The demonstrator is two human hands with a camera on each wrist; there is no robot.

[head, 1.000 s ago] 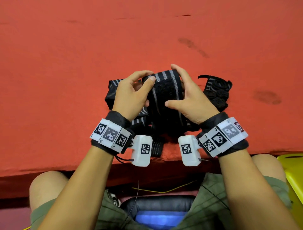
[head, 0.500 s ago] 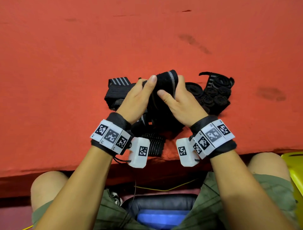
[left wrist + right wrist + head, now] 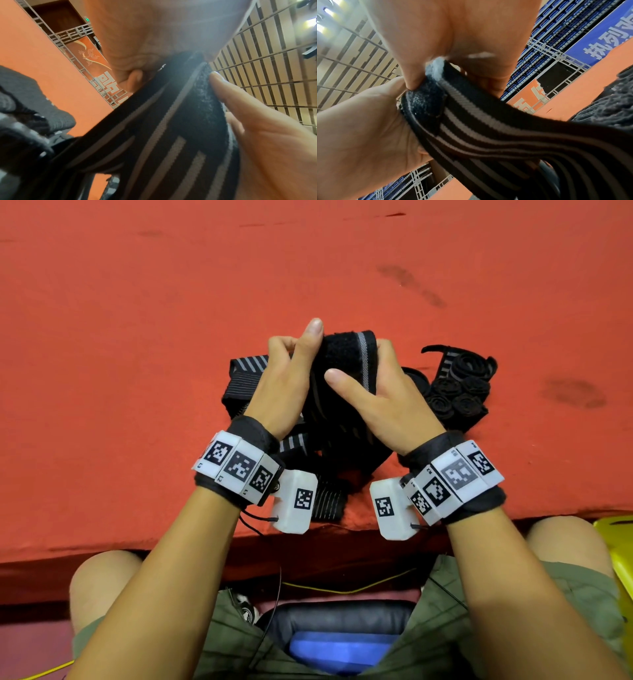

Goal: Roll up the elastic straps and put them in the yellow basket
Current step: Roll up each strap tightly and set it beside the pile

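A black elastic strap with grey stripes is held up above the red table between both hands. My left hand grips its left edge, thumb raised along the fuzzy black end. My right hand pinches the right edge, its thumb lying across the front. In the left wrist view the strap runs down from the fingers; in the right wrist view the strap shows its fuzzy patch pinched at the top. The rest of the strap hangs to a heap on the table. The yellow basket shows at the right edge.
Several rolled black straps lie right of my hands on the red table. More loose striped straps lie left of and under my hands. The table's front edge runs just below my wrists, above my knees.
Both hands have risen slightly and drawn closer together, turning the strap's end over. The left thumb now points up along the strap's end.
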